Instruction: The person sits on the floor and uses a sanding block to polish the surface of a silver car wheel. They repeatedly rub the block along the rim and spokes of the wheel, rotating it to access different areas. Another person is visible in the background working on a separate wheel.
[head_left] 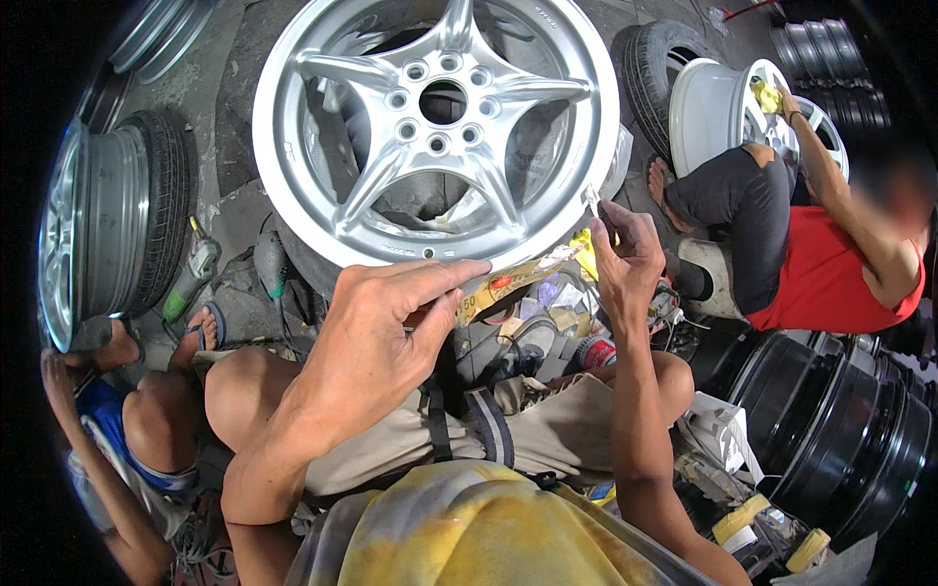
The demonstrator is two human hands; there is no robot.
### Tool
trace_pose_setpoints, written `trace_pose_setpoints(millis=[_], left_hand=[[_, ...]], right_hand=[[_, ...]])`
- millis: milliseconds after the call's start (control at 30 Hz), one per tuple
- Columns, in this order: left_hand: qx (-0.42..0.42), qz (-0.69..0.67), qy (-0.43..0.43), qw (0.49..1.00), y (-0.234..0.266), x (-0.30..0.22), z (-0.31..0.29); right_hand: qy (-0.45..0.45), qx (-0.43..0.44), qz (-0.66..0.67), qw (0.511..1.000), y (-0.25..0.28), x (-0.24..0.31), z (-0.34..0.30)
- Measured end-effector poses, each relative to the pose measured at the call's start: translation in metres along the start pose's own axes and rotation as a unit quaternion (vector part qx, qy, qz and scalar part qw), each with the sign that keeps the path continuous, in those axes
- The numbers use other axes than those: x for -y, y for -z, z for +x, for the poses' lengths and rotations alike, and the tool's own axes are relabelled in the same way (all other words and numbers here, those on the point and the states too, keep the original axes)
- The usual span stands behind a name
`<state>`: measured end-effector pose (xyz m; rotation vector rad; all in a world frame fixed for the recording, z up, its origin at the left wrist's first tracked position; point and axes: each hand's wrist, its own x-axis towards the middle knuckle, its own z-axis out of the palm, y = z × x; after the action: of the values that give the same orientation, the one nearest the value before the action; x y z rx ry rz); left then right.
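Observation:
In front of me a silver five-spoke wheel rim (386, 186) faces up, with a ring of bolt holes round its centre bore. My left hand (376, 342) is at its near edge, index finger stretched along the lip. Between that finger and the thumb is one end of a yellow-brown printed paper strip (518, 283), which runs below the lip toward the right. My right hand (628, 256) is raised by the rim's lower right edge. Its thumb and finger pinch a small pale piece (591, 198), whose kind I cannot make out. A yellow cloth (586, 256) shows behind this hand.
Papers and a red-and-white can (594, 352) lie between my knees. A green grinder (192, 273) stands at left beside a tyre (161, 210) and another wheel (93, 225). To the right, a person in red (831, 264) wipes a wheel (708, 117). Black rims (831, 420) are stacked nearby.

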<state>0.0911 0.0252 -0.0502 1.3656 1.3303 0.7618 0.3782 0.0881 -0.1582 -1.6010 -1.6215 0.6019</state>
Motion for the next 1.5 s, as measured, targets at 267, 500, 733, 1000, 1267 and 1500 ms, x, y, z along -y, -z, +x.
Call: trace_pose_setpoints(millis=[267,500,733,1000,1267,1500], left_hand=[[-0.021,0.003,-0.015,1.000,0.000,0.000,0.000],[-0.016,-0.017,-0.044,0.999,-0.006,0.009,-0.001],[0.143,-0.049,-0.034,0.988,-0.022,0.006,-0.012],[-0.093,-0.291,0.023,0.952,0.018,0.006,0.010],[-0.119,-0.275,0.019,0.954,0.027,0.006,0.012],[-0.112,-0.278,0.005,0.954,0.022,0.007,0.011]], right_hand=[[0.002,-0.003,-0.002,1.000,-0.002,0.007,0.001],[-0.003,0.017,0.000,1.000,0.000,0.014,0.001],[-0.024,0.045,0.031,0.998,0.015,0.029,-0.003],[0.002,0.134,0.037,0.990,0.019,0.074,-0.020],[0.128,0.237,0.089,0.959,0.016,0.140,-0.021],[0.112,0.255,0.102,0.955,0.011,0.140,-0.018]])
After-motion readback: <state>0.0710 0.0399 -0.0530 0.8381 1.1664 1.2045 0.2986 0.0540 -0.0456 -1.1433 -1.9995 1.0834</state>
